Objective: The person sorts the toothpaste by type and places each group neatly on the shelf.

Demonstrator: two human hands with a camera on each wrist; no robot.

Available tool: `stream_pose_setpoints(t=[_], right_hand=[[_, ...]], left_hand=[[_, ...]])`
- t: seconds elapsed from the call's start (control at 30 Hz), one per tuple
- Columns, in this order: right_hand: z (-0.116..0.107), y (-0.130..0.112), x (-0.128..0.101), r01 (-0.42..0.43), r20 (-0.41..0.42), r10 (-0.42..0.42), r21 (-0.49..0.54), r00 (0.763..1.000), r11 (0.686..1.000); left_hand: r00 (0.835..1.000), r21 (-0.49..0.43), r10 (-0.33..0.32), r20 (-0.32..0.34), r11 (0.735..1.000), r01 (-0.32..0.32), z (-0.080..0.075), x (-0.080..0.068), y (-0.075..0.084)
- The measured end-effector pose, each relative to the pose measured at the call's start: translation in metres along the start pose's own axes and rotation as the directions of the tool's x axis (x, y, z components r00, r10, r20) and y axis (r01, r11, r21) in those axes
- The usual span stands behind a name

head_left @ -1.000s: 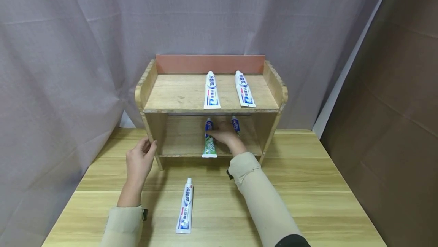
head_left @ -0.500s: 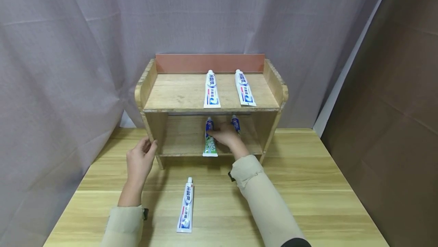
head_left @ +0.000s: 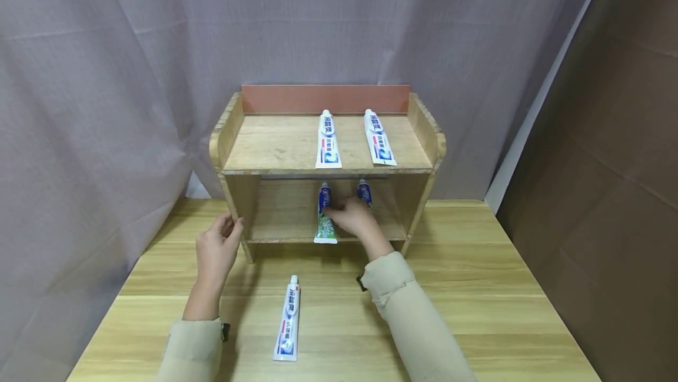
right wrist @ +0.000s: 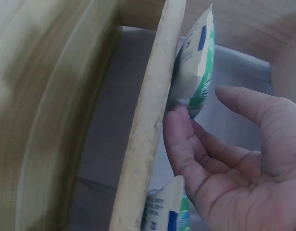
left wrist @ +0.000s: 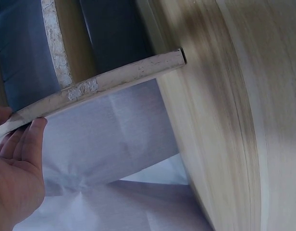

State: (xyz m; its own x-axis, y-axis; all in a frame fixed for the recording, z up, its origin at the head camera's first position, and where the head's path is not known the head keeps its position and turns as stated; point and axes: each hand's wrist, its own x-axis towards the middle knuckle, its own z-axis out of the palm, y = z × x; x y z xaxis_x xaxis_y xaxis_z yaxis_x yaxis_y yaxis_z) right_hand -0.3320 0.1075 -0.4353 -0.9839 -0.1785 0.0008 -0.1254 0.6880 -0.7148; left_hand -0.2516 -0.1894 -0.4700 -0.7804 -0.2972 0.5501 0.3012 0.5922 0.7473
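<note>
— Under the top board of the wooden rack [head_left: 233, 135], on its lower shelf, what is your right hand [head_left: 354, 219] doing?

— It lies there with the fingers relaxed and slightly bent, gripping nothing. From my right wrist I see my fingers [right wrist: 186, 149] touching the crimped end of the green-and-white toothpaste tube [head_left: 324, 217], which lies flat on that lower shelf with its cap toward the back. A second tube with a blue end [head_left: 364, 191] lies just past my hand to the right, mostly hidden behind it, so I cannot tell whether I touch it.

— And your left hand [head_left: 216, 249]?

— It rests against the front edge of the rack's left side panel, fingertips on the wood. The left wrist view shows my fingers [left wrist: 28, 144] nearly straight, only touching the panel's edge, not clasping it.

— What lies farther out?

— On the top shelf two white toothpaste tubes lie side by side, one near the middle [head_left: 328, 140] and one to its right [head_left: 378, 138], caps toward the reddish back board [head_left: 286, 99]. On the wooden table [head_left: 503, 288], in front of the rack and between my two sleeves, lies another white tube [head_left: 288, 318], cap pointing toward the rack, well apart from both hands. Grey cloth [head_left: 106, 76] hangs behind and to the left.
</note>
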Motion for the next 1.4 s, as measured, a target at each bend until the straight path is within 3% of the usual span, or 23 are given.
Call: stream_pose_setpoints(t=[0.23,0.67,1.0,1.4], right_hand=[[-0.001,-0.007,-0.015,0.038,-0.05,-0.04,-0.032,0.998,0.999],[0.002,-0.008,-0.038,0.106,-0.114,-0.103,0.016,0.988,0.994],[0.003,-0.008,-0.049,0.09,-0.103,-0.088,0.014,0.991,0.996],[0.002,-0.003,-0.066,0.071,-0.099,-0.062,0.089,0.993,0.994]], left_hand=[[1.0,-0.017,0.005,0.0,1.0,-0.005,0.0,0.002,0.0],[1.0,-0.011,-0.001,-0.012,1.0,0.0,-0.002,0.001,0.0],[1.0,0.0,-0.003,-0.014,1.0,0.003,-0.002,0.0,-0.002],[1.0,0.007,-0.004,-0.006,1.0,0.004,0.001,0.0,-0.001]])
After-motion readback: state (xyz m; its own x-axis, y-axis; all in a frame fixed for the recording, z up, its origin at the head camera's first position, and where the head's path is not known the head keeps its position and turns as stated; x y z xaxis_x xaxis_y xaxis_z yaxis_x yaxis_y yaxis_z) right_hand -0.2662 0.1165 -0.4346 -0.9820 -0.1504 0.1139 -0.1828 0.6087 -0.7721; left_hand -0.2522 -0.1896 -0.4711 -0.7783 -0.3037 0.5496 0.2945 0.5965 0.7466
